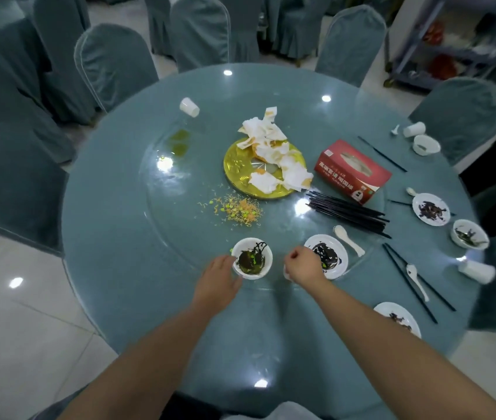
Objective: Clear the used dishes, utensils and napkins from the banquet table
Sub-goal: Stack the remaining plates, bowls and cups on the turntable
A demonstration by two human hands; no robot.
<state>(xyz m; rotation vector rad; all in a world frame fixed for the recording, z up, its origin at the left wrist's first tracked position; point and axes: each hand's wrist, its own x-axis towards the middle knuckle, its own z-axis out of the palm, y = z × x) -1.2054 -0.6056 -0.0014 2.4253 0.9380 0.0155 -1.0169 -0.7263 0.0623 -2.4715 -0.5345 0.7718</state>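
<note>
- My left hand cups the dirty bowl near the table edge.
- My right hand, beside the plate, pinches something small and white (can't identify it).
- Next: lift the bowl, stack it rightward.

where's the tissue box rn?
In the head view, the red tissue box sits right of centre on the glass turntable, between the gold plate piled with used napkins and the bundle of black chopsticks in front of it.

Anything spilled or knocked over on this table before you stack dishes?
Yes. Food scraps lie loose on the glass turntable near the gold plate. A paper cup lies tipped over at the far side, a greenish puddle beside it.
</note>
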